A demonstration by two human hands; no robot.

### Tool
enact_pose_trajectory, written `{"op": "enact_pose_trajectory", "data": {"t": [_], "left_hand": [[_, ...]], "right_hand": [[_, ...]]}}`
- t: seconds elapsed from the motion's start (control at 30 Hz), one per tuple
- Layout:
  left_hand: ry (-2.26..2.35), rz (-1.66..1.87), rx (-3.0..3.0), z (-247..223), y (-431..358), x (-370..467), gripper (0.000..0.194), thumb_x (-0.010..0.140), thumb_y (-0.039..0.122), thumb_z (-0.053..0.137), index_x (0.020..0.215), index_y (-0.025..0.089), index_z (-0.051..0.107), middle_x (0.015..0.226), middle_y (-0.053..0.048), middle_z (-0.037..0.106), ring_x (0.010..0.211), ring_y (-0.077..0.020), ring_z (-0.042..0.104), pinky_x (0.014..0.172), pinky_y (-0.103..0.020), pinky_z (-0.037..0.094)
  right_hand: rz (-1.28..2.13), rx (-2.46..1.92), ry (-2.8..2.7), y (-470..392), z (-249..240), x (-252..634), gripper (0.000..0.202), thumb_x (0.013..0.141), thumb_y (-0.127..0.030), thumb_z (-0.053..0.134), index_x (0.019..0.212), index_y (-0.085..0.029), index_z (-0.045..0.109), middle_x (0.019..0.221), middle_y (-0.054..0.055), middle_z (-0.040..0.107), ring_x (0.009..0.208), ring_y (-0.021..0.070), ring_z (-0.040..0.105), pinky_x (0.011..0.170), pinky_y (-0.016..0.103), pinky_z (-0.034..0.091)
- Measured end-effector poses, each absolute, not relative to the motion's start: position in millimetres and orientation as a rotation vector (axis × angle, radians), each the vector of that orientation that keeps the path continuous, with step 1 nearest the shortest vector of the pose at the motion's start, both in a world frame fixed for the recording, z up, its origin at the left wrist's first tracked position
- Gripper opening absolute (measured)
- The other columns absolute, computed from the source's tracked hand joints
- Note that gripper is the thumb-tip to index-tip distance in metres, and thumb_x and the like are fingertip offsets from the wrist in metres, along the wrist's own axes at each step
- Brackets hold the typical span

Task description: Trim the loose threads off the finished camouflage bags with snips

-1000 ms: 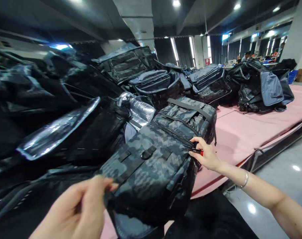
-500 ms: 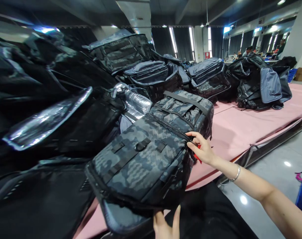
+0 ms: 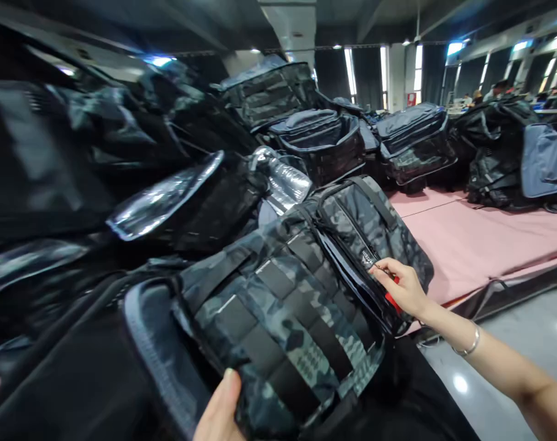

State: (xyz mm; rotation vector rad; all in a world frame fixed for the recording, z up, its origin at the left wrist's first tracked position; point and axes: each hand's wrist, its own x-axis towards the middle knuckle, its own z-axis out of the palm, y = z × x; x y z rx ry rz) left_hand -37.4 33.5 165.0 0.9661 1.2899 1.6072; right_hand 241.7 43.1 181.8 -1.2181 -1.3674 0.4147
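Note:
A dark camouflage backpack [image 3: 278, 306] lies slanted in front of me, its webbing straps facing up and one zipped opening gaping. My left hand [image 3: 221, 407] is closed on its near edge; the thumb presses on the fabric and the other fingers are mostly hidden. My right hand [image 3: 400, 285] is closed, thumb and fingertips pinched at the backpack's front pocket [image 3: 370, 220], beside a printed logo. A small red object [image 3: 392, 300] shows under the right palm; its kind is mostly covered by the fingers.
More dark bags are heaped at the left and back, some with a silver lining [image 3: 166, 196] exposed. A black bag with a grey-blue flap [image 3: 545, 160] stands at the right on the pink table cover [image 3: 485, 236]. Shiny floor [image 3: 535, 343] lies beyond the table edge; people sit far off.
The backpack has been turned, so its strapped face now shows upward. My left hand has shifted left along the near edge, and my right hand has moved right to the pocket. The view swung left.

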Motion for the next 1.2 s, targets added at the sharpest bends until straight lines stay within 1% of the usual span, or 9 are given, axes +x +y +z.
{"op": "enact_pose_trajectory", "data": {"t": [0.17, 0.27, 0.43, 0.53, 0.6, 0.73, 0.87, 0.97, 1.2], "left_hand": [[1.218, 1.601, 0.621, 166, 25, -35, 0.046, 0.068, 0.062, 0.056, 0.093, 0.025, 0.067, 0.088, -0.002, 0.070, 0.098, -0.0242, 0.061, 0.087, -0.038, 0.051], [1.195, 1.481, 0.597, 160, 21, -32, 0.044, 0.054, 0.053, 0.073, 0.081, 0.020, 0.064, 0.075, -0.002, 0.067, 0.077, -0.0196, 0.063, 0.067, -0.030, 0.054], [1.370, 1.453, 0.667, 140, 25, -42, 0.042, 0.043, 0.036, 0.081, 0.064, 0.017, 0.051, 0.058, 0.004, 0.055, 0.054, -0.0099, 0.052, 0.043, -0.018, 0.039], [1.456, 1.448, 0.725, 129, 23, -45, 0.039, 0.050, 0.038, 0.077, 0.067, 0.018, 0.048, 0.063, 0.004, 0.054, 0.056, -0.0105, 0.052, 0.049, -0.022, 0.044], [1.610, 1.555, 0.880, 128, 16, -42, 0.036, 0.057, 0.038, 0.073, 0.080, 0.019, 0.052, 0.077, 0.000, 0.058, 0.072, -0.0148, 0.058, 0.066, -0.029, 0.050], [1.997, 1.790, 1.421, 144, 2, -34, 0.046, 0.068, 0.032, 0.067, 0.109, 0.016, 0.054, 0.108, -0.011, 0.058, 0.108, -0.0247, 0.052, 0.098, -0.040, 0.038], [1.748, 1.240, 1.912, 152, 7, -22, 0.034, 0.082, 0.040, 0.047, 0.105, 0.019, 0.061, 0.101, -0.009, 0.066, 0.096, -0.0232, 0.059, 0.090, -0.037, 0.043], [1.729, 0.907, 1.888, 146, 18, -14, 0.036, 0.080, 0.048, 0.045, 0.094, 0.020, 0.062, 0.094, -0.008, 0.068, 0.090, -0.0250, 0.062, 0.082, -0.037, 0.047], [1.714, 1.067, 1.774, 129, 27, -7, 0.032, 0.075, 0.051, 0.055, 0.084, 0.021, 0.062, 0.083, -0.004, 0.068, 0.082, -0.0216, 0.063, 0.075, -0.031, 0.047]], "right_hand": [[0.553, -1.317, -1.536, 56, 163, 221, 0.024, 0.086, -0.036, 0.050, 0.087, -0.018, 0.065, 0.083, 0.002, 0.068, 0.075, 0.0156, 0.061, 0.071, 0.026, 0.044], [0.634, -1.360, -1.566, 60, 148, 214, 0.024, 0.085, -0.033, 0.050, 0.096, -0.018, 0.066, 0.092, 0.003, 0.069, 0.082, 0.0170, 0.063, 0.077, 0.028, 0.046], [0.717, -1.368, -1.554, 56, 132, 205, 0.026, 0.085, -0.034, 0.050, 0.099, -0.019, 0.066, 0.098, 0.005, 0.070, 0.087, 0.0184, 0.063, 0.079, 0.030, 0.047], [0.741, -1.319, -1.530, 52, 128, 197, 0.026, 0.084, -0.037, 0.051, 0.094, -0.019, 0.067, 0.091, 0.004, 0.070, 0.082, 0.0178, 0.063, 0.074, 0.029, 0.047], [0.742, -1.302, -1.520, 51, 127, 189, 0.025, 0.084, -0.038, 0.052, 0.091, -0.018, 0.067, 0.084, 0.003, 0.069, 0.073, 0.0157, 0.061, 0.069, 0.027, 0.045], [0.773, -1.385, -1.510, 53, 125, 171, 0.027, 0.082, -0.040, 0.054, 0.073, -0.017, 0.064, 0.062, -0.002, 0.059, 0.057, 0.0109, 0.049, 0.057, 0.022, 0.037], [0.887, -1.407, -1.478, 54, 120, 154, 0.031, 0.080, -0.042, 0.056, 0.063, -0.016, 0.061, 0.058, -0.003, 0.054, 0.055, 0.0090, 0.044, 0.055, 0.021, 0.034], [0.919, -1.408, -1.416, 53, 118, 148, 0.033, 0.079, -0.043, 0.056, 0.062, -0.015, 0.060, 0.057, -0.004, 0.053, 0.054, 0.0086, 0.043, 0.053, 0.020, 0.032], [0.914, -1.503, -1.352, 53, 125, 142, 0.038, 0.076, -0.047, 0.057, 0.054, -0.017, 0.049, 0.050, -0.006, 0.044, 0.050, 0.0078, 0.038, 0.050, 0.020, 0.027]]}}
